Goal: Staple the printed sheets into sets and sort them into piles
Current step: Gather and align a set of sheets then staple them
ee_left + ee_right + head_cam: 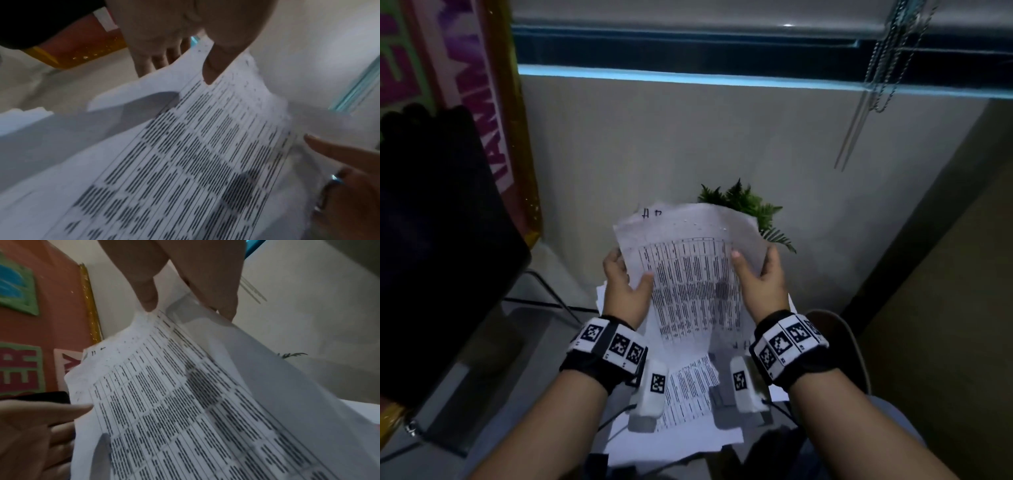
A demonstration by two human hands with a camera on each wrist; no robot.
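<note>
**Sheets held up in both hands, print too blurred to read**

I cannot read the printed table on the sheets (688, 274) — the rows are smeared in all 3 views, and only a scrawled mark near the top left corner shows. How many sheets are in the bundle I cannot tell; the right wrist view shows at least 2 layers parting at the right edge. No stapler shows in any view.

My left hand (625, 287) pinches the left edge, thumb on the printed face and the other fingers behind the paper, mostly hidden. My right hand (760, 277) pinches the right edge the same way — thumb on top, the rest behind. The bundle is raised in front of me, bowed and tilted away.

Below it, more sheets (688, 404) lie spread in a loose pile, partly covered by my wrists and the wrist cameras (650, 390).

Behind the raised bundle a green plant (750, 205) pokes out, its base hidden by the paper. A dark screen (438, 240) fills the left, cut off by the frame edge, with a colourful board (465, 68) behind it. Blind cords (883, 68) hang at the upper right.
</note>
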